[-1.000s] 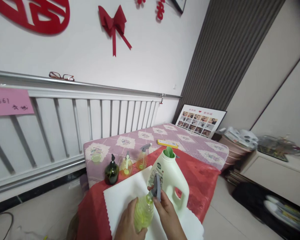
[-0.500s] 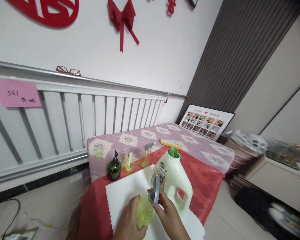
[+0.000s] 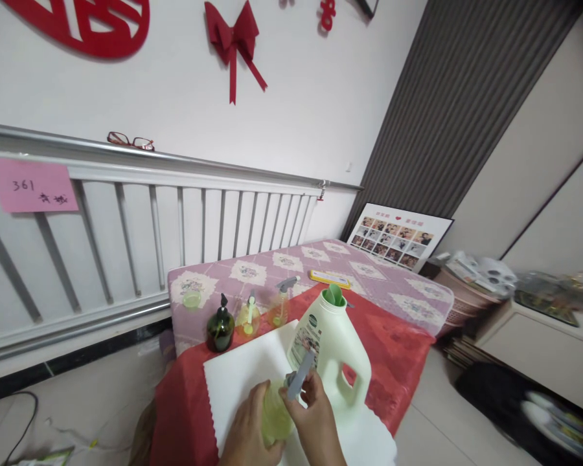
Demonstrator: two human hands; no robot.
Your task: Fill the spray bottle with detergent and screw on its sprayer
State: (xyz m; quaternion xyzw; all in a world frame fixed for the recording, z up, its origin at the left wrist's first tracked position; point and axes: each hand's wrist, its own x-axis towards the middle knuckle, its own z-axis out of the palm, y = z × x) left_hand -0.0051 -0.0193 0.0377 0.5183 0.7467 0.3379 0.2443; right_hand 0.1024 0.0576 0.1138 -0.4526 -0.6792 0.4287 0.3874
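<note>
My left hand (image 3: pixel 252 424) is wrapped round a clear spray bottle (image 3: pixel 276 417) with yellow-green liquid in it. At its neck, my right hand (image 3: pixel 313 411) grips the grey spray head (image 3: pixel 301 375) between thumb and fingers. The bottle is over a white scalloped mat (image 3: pixel 240 375). Just behind my right hand stands a large pale green detergent jug (image 3: pixel 337 349) with an open top and a green piece in its mouth. A dark pump bottle (image 3: pixel 220 327), a small yellowish pump bottle (image 3: pixel 247 317) and another spray bottle (image 3: pixel 278 307) stand in a row behind the mat.
A red cloth (image 3: pixel 398 349) covers the near part of the patterned table (image 3: pixel 320 254). On the table lie a yellow-edged box (image 3: pixel 329 279) and a green cap (image 3: pixel 192 299). Behind are a white radiator (image 3: pixel 189 220) and a photo board (image 3: pixel 398 236).
My right hand has turned the grey spray head, which now slants differently. The left hand still holds the bottle in nearly the same place. The view has shifted slightly.
</note>
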